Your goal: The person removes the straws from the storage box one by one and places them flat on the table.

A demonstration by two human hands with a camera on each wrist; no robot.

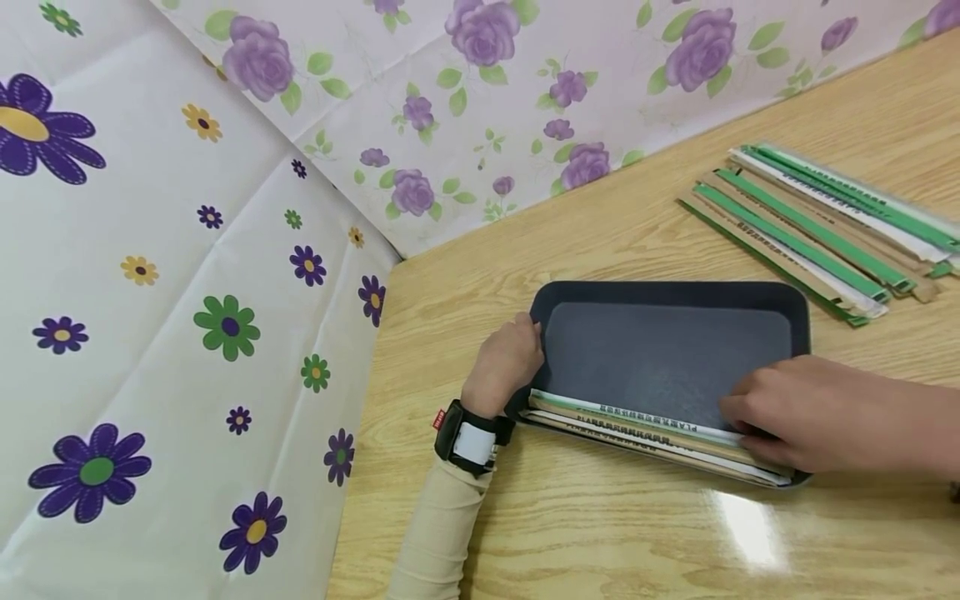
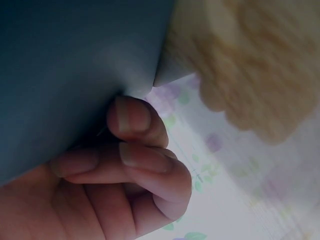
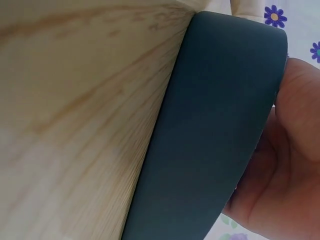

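Note:
A dark grey rectangular tray (image 1: 645, 350) sits on the wooden table. My left hand (image 1: 504, 358) grips its left rim; in the left wrist view the curled fingers (image 2: 150, 160) are up against the grey wall. Several long, thin paper-wrapped straws (image 1: 637, 433) with printed lettering lie side by side along the tray's near wall. My right hand (image 1: 795, 417) reaches over the tray's right end, pinching the right end of the innermost wrapped straw, its tip hidden under the fingers. The right wrist view shows that hand (image 3: 295, 145) over the rim, its fingertips hidden behind the tray's outer wall (image 3: 215, 110).
A row of more long wrapped packets (image 1: 817, 225), green, brown and white, lies on the table behind the tray to the right. Flower-patterned sheets (image 1: 480, 108) border the table (image 1: 450, 275) at the back and left. A black band (image 1: 474, 437) circles the left wrist.

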